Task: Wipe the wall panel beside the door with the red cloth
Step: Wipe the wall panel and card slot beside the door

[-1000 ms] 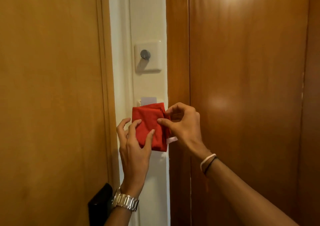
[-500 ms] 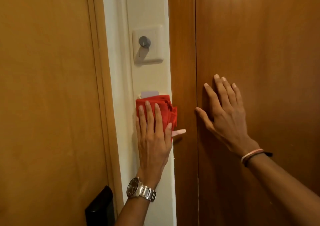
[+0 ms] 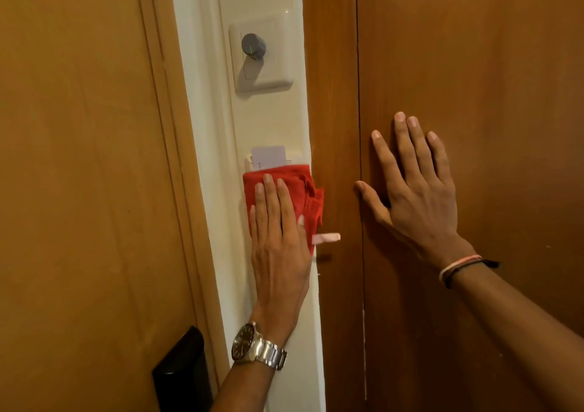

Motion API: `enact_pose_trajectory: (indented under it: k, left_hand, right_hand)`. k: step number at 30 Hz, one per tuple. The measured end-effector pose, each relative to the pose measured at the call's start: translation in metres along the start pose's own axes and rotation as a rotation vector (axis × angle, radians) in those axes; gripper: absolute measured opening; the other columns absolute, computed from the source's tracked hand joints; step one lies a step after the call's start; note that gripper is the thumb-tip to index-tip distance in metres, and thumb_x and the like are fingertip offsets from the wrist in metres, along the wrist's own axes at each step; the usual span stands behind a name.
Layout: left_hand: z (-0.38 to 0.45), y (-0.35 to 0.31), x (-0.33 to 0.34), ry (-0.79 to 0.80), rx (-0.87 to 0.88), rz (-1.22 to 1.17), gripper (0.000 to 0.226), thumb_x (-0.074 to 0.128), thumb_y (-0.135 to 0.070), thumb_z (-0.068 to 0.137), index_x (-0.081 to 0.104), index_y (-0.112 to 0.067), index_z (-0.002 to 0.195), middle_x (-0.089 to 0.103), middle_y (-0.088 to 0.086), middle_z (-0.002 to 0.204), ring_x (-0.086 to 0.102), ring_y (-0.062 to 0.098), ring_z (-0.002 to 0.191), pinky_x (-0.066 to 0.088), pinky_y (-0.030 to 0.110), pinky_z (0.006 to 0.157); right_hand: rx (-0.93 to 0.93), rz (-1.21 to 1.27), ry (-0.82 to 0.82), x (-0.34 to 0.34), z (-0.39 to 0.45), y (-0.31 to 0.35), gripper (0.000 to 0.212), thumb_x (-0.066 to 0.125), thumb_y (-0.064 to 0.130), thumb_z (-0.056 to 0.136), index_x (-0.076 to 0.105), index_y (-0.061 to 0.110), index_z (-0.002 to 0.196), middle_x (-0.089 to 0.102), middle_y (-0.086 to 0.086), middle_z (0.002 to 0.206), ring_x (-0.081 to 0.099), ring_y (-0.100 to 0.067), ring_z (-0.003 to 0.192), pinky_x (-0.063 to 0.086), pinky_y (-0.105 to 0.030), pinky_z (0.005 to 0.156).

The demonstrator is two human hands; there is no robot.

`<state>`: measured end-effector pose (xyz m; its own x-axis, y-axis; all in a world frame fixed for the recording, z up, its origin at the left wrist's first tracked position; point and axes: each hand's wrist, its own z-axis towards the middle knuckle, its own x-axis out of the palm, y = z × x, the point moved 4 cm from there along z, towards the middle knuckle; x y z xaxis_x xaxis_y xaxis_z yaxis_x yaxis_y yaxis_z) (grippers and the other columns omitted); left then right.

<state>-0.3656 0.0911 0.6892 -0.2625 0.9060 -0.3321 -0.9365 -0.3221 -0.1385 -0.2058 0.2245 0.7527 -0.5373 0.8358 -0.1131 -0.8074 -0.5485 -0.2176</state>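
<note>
The left hand (image 3: 279, 247) lies flat, fingers straight and together, palm pressing the folded red cloth (image 3: 278, 187) against the white wall panel (image 3: 271, 117). It does not pinch or clench the cloth; it pins it to the panel with the open palm. The cloth's right edge bunches loosely past the panel's corner, and a small pale tag (image 3: 327, 237) sticks out sideways from under the hand. A silver wristwatch (image 3: 257, 347) sits on that wrist.

Just above the cloth, touching its top edge, a white card (image 3: 268, 157) stands in a wall-mounted slot; the cloth covers the lower part of that fitting. Higher on the same panel is a square white plate with a round grey knob (image 3: 252, 46).

The right hand (image 3: 417, 190) is empty, spread open with fingers apart, resting flat on the brown wooden surface (image 3: 474, 79) to the right of the panel. Thin bands (image 3: 458, 267) circle its wrist.

To the left of the panel runs a lighter wooden door (image 3: 79, 158) with its frame moulding, and a black fitting (image 3: 181, 377) shows at the door's lower edge, near the left forearm.
</note>
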Motion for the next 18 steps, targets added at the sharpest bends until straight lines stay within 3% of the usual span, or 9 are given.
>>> enact_pose_trajectory:
  k: [2,4,6,9,12,15,16,18]
  left_hand:
    - [-0.011,0.000,0.000,0.034,0.070,0.018,0.067,0.043,-0.032,0.104,0.012,-0.006,0.157,0.022,0.021,0.164,0.016,0.035,0.153,0.027,0.052,0.122]
    - [0.003,0.008,-0.004,0.040,0.072,-0.005,0.066,0.025,-0.045,0.106,0.014,-0.006,0.157,0.023,0.021,0.164,0.016,0.036,0.153,0.026,0.053,0.122]
    - [0.020,0.013,-0.010,0.015,-0.042,-0.070,0.070,0.006,-0.053,0.104,0.011,-0.008,0.156,0.022,0.021,0.165,0.014,0.036,0.154,0.025,0.055,0.123]
    - [0.006,0.003,-0.006,0.027,0.014,-0.046,0.066,0.017,-0.045,0.103,0.005,-0.010,0.158,0.018,0.019,0.166,0.012,0.035,0.155,0.028,0.057,0.122]
    - [-0.001,0.010,-0.001,0.023,0.136,0.010,0.065,0.021,-0.043,0.104,0.014,-0.007,0.157,0.023,0.020,0.164,0.018,0.036,0.153,0.033,0.056,0.119]
    - [0.018,0.017,-0.005,-0.010,-0.110,-0.086,0.063,0.015,-0.045,0.106,0.013,-0.008,0.158,0.018,0.017,0.166,0.012,0.032,0.155,0.028,0.055,0.122]
    - [0.016,0.012,-0.004,-0.003,-0.108,-0.084,0.062,0.019,-0.041,0.107,0.010,-0.009,0.159,0.015,0.016,0.167,0.009,0.032,0.155,0.026,0.055,0.123]
    - [0.000,0.002,-0.001,0.004,0.052,-0.027,0.061,0.020,-0.039,0.107,0.007,-0.009,0.159,0.015,0.018,0.167,0.010,0.033,0.155,0.024,0.053,0.124]
  right_hand:
    - [-0.002,-0.002,-0.004,0.000,0.000,0.000,0.077,0.031,0.064,0.105,0.018,0.018,0.166,0.015,-0.018,0.174,0.014,-0.033,0.163,0.015,-0.049,0.133]
    - [-0.013,-0.004,-0.010,-0.002,0.001,-0.001,0.077,0.031,0.064,0.105,0.019,0.018,0.166,0.015,-0.018,0.174,0.014,-0.033,0.163,0.015,-0.049,0.133]
    - [-0.015,-0.002,-0.007,-0.001,0.000,-0.002,0.077,0.030,0.064,0.105,0.021,0.018,0.166,0.016,-0.018,0.174,0.014,-0.033,0.163,0.014,-0.049,0.133]
    - [-0.011,0.004,-0.015,0.000,-0.001,-0.001,0.076,0.031,0.063,0.105,0.022,0.017,0.166,0.016,-0.019,0.174,0.015,-0.034,0.163,0.016,-0.051,0.133]
    - [-0.015,-0.009,-0.022,0.001,-0.001,-0.001,0.077,0.031,0.063,0.105,0.020,0.018,0.166,0.015,-0.019,0.174,0.014,-0.033,0.163,0.016,-0.050,0.133]
    - [-0.018,-0.012,-0.020,0.002,-0.002,-0.001,0.077,0.032,0.064,0.105,0.020,0.018,0.166,0.015,-0.018,0.174,0.013,-0.032,0.163,0.013,-0.049,0.133]
    - [-0.016,-0.011,-0.022,0.003,-0.002,-0.001,0.077,0.032,0.064,0.105,0.020,0.018,0.166,0.016,-0.018,0.174,0.013,-0.033,0.163,0.013,-0.049,0.133]
    - [-0.017,-0.011,-0.029,0.003,-0.001,-0.001,0.077,0.032,0.063,0.105,0.020,0.018,0.166,0.015,-0.018,0.174,0.014,-0.033,0.163,0.014,-0.049,0.133]
